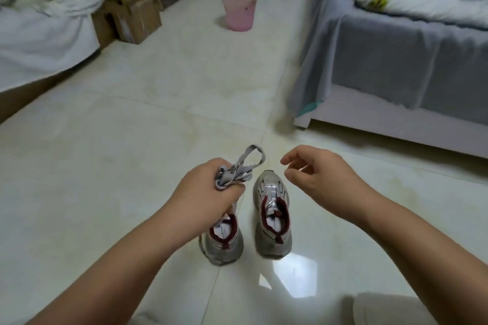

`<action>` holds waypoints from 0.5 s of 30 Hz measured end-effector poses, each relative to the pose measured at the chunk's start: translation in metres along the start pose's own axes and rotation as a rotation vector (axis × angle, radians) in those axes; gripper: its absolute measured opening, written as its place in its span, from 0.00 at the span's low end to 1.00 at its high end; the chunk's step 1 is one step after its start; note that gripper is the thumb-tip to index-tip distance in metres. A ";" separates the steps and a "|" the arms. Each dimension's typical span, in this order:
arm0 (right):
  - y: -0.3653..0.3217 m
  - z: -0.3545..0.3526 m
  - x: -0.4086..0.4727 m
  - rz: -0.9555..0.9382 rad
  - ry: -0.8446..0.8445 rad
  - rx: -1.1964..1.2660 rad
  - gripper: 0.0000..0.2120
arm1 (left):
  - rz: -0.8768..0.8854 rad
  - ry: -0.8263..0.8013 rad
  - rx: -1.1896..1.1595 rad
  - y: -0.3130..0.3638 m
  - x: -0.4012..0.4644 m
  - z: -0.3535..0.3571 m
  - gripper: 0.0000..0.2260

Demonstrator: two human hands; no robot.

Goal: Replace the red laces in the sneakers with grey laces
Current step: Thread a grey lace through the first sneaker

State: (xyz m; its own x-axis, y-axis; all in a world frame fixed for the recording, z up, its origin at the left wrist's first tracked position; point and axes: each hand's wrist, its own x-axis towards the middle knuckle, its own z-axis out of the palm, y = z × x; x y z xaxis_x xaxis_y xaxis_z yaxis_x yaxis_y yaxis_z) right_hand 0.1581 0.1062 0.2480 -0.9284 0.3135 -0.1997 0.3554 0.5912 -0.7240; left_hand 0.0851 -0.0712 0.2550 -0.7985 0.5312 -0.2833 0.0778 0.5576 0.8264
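Two silver-grey sneakers with dark red lining stand side by side on the tiled floor, toes pointing away from me. The right sneaker (pixel 272 216) is in full view. My left forearm hides the front of the left sneaker (pixel 223 243). My left hand (pixel 203 190) grips a bunch of grey laces (pixel 244 166), with one loop sticking up past the fingers. My right hand (pixel 319 177) hovers just right of the right sneaker's toe, fingers loosely curled and holding nothing. No red laces are visible in the sneakers.
A pink bucket (pixel 239 6) stands on the floor far ahead. A grey-covered bed (pixel 396 66) fills the right side. Another bed with white bedding (pixel 39 34) and a cardboard box (pixel 132 16) lie on the left. My knees show at the bottom edge.
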 end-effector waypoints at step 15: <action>-0.050 0.019 -0.035 0.142 0.097 0.790 0.05 | 0.069 -0.092 -0.248 0.017 -0.026 0.002 0.05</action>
State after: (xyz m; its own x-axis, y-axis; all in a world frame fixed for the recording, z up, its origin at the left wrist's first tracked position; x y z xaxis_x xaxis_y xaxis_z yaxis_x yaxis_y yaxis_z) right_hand 0.1710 0.0512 0.2786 -0.8537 0.4303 -0.2933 0.2538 -0.1481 -0.9559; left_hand 0.1079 -0.0741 0.2757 -0.7382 0.6242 -0.2558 -0.0275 0.3510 0.9360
